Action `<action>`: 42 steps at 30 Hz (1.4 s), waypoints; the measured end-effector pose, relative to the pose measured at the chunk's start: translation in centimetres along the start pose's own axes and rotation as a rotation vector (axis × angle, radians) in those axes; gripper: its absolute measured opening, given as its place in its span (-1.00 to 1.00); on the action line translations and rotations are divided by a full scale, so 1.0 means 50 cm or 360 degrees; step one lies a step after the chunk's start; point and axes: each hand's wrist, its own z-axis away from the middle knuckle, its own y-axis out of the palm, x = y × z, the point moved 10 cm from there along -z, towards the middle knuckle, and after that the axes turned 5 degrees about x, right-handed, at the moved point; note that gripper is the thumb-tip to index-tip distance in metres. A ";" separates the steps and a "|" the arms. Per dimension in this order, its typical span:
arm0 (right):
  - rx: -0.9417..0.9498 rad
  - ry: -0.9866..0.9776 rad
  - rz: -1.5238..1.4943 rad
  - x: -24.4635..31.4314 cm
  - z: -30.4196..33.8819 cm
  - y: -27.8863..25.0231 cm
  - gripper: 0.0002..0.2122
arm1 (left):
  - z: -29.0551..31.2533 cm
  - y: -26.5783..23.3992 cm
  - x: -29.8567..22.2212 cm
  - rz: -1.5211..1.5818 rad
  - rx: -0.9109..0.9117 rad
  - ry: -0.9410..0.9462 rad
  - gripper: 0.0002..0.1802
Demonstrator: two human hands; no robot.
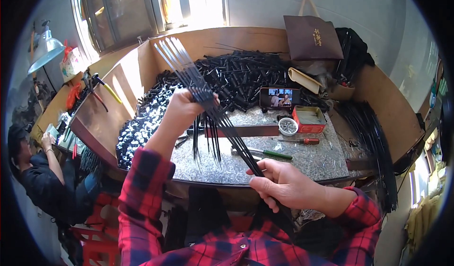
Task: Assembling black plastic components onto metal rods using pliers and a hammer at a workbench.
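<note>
A bundle of long, thin black ribs (230,134), like those of an umbrella frame, slants across the middle in front of me. My left hand (185,107) is closed round its upper part, and the shiny tips fan out above the fist. Shorter black rods (213,141) hang down below that hand. My right hand (283,183) grips the lower part of the bundle between thumb and fingers, just off the bench's front edge. Beneath the bundle, a pair of green-handled pliers (276,154) and a dark flat bar (250,131) lie on the speckled bench top (307,164).
Black tubular parts (236,77) are heaped behind, within a curved wooden rim (208,37). Toward the right are a phone (279,98), a white cup of small metal pieces (288,126), a red box (309,119), a screwdriver (309,141) and black rods (371,138). A co-worker (42,171) sits left.
</note>
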 end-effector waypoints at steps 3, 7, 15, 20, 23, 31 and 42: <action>-0.0209 -0.0200 -0.0053 -0.017 -0.014 -0.030 -0.75 | -0.049 -0.002 -0.049 -0.0284 -0.0125 0.0395 -0.83; -0.0263 -0.0210 0.0110 -0.177 -0.074 -0.021 -0.76 | -0.012 0.019 0.009 -0.0568 -0.0146 0.0416 -0.75; -0.0185 -0.0305 0.0508 -0.485 -0.174 0.025 -0.78 | 0.174 0.120 0.132 -0.0642 0.0643 0.0340 -0.55; -0.0210 -0.0156 0.0947 -0.593 -0.272 0.010 -0.73 | 0.240 0.128 0.167 -0.0911 0.1041 -0.0008 -0.24; -0.0171 -0.0321 0.1341 -0.599 -0.294 0.010 -0.72 | 0.253 0.155 0.201 -0.1204 0.1038 0.0049 -0.11; -0.0010 -0.0336 0.1463 -0.352 -0.188 0.010 -0.72 | 0.270 0.226 0.252 -0.1710 0.0857 0.0196 -0.28; -0.1108 -0.0510 0.2246 -0.110 -0.069 -0.210 -0.67 | 0.265 0.285 0.252 -0.1774 0.0801 0.0274 -0.31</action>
